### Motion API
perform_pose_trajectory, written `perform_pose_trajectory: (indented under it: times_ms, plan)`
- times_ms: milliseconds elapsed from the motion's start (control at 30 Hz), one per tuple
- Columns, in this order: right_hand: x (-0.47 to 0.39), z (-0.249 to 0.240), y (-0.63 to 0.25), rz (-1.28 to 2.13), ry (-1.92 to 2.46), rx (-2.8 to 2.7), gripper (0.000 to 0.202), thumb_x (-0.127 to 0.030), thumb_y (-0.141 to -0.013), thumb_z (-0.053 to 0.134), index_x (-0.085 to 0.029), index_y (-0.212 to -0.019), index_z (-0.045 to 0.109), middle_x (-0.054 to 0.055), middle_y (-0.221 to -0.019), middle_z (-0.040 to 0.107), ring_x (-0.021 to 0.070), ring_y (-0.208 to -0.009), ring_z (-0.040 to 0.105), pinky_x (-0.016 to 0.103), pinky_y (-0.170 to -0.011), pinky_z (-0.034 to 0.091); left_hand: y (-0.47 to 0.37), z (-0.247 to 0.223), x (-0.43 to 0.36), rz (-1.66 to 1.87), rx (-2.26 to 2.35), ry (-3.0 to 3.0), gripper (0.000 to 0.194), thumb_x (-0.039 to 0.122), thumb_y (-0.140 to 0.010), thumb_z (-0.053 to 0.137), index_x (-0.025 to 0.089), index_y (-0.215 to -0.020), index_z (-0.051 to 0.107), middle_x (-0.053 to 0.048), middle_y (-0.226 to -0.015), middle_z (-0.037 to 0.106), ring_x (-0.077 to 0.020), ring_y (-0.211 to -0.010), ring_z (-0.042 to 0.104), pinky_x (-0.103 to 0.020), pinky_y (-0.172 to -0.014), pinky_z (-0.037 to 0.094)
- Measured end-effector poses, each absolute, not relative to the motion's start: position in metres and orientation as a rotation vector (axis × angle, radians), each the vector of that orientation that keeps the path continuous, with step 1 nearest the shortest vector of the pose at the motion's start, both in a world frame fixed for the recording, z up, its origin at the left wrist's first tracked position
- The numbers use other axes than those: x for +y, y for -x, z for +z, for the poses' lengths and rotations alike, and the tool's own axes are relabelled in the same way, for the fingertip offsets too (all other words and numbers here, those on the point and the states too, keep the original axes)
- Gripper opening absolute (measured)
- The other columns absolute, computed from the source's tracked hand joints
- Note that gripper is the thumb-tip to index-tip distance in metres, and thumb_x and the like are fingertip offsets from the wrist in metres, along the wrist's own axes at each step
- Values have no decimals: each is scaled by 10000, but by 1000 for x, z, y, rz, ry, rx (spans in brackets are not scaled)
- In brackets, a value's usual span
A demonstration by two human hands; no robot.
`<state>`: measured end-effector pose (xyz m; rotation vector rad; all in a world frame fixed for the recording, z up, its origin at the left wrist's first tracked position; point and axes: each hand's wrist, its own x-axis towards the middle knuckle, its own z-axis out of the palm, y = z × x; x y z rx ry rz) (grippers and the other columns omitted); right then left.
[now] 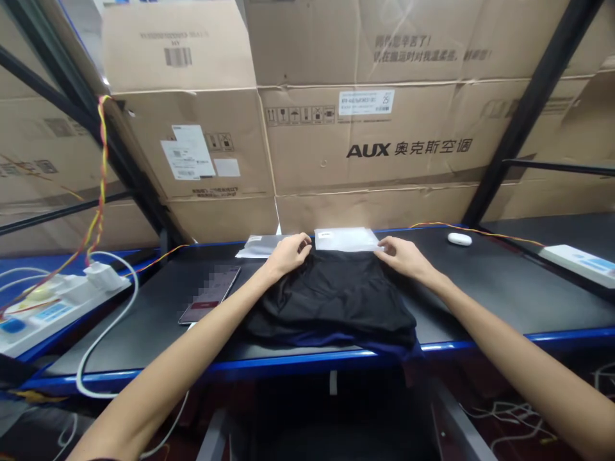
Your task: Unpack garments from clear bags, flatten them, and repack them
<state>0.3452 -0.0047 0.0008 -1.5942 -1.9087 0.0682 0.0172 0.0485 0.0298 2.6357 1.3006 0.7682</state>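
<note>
The black cloth point(343, 291) lies on the surface point(485, 282), between the two arms, its longer run apparently left to right (foreshortening noted). Both hands are at its far edge — the left hand point(288, 253) at the far left corner, the right hand point(403, 256) at the far right — so neither is clearly nearer, and the bulk of the cloth lies between them and toward the wearer. Left fingers are curled; right thumb and fingers are drawn together. Whether either grips fabric cannot be told. A blue cloth point(331, 337) shows under the near edge.

Just beyond the cloth is a clear packet point(346, 239), its small label illegible; the right fingertips are close to its end.

Writing: the box point(307, 150) behind reads "AUX 奥克斯空调" in black, with a row of handling symbols. Its white label point(366, 102) shows "25"; the remaining print is doubtful. The upper Chinese lines are partly legible — "辛苦了!" is readable. Papers point(192, 152) at left are too small to read.
</note>
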Motion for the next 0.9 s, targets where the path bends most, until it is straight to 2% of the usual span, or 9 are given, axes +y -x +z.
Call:
perform_pose_trajectory:
  times_ms: [100,200,267,333,433,533,700,900]
  plan:
    - [-13,9,-332,-23,1415,-1969,334,-452,-889,518,-203,-1031,691,112,-1049,716,280,-985,648,417,-896,500,-7,38,27,673,1063,-2740,315,422,-927,541,216,-1127,672,-62,-1194,696,-227,-1114,639,-356,-1001,483]
    - [-25,15,-311,163,1252,-2186,391,-503,-928,493,-244,-1137,699,84,-1170,711,292,-1121,626,450,-1006,463,4,39,7,384,956,-2782,518,573,-933,511,260,-1339,586,-80,-1494,487,-271,-1397,425,-437,-1172,317]
    - [-32,15,-298,329,1230,-2320,479,-562,-930,488,-279,-1283,644,67,-1347,634,302,-1279,540,476,-1104,389,10,34,0,216,989,-2764,615,636,-929,478,308,-1450,475,-71,-1602,308,-305,-1489,249,-518,-1211,192]
    - [-37,12,-291,444,1275,-2410,594,-633,-914,485,-298,-1399,557,58,-1491,504,312,-1415,388,507,-1168,297,14,29,-4,110,1015,-2731,664,663,-926,458,350,-1506,374,-55,-1633,211,-325,-1510,163,-572,-1210,123]
    - [-41,6,-288,477,1324,-2498,683,-692,-895,478,-319,-1467,471,50,-1580,360,326,-1489,219,553,-1213,148,15,22,-5,62,1012,-2717,695,671,-925,454,374,-1533,298,-49,-1640,174,-327,-1513,146,-576,-1210,105]
    - [-40,1,-290,447,1328,-2532,686,-701,-895,475,-341,-1478,446,33,-1598,313,336,-1496,178,569,-1218,75,15,19,-6,58,1023,-2737,720,683,-912,466,371,-1537,290,-55,-1639,171,-326,-1509,166,-570,-1211,120]
    - [-39,-3,-291,424,1335,-2538,688,-707,-898,464,-341,-1480,442,38,-1598,304,321,-1495,191,554,-1220,86,15,17,-5,73,1023,-2747,737,686,-904,479,362,-1538,289,-74,-1636,183,-331,-1497,211,-585,-1200,149]
    - [-39,-3,-290,427,1335,-2522,689,-714,-892,468,-343,-1472,453,36,-1593,321,316,-1493,205,546,-1220,114,16,17,-2,80,1011,-2750,725,679,-899,495,360,-1527,320,-72,-1628,216,-318,-1487,252,-546,-1201,194]
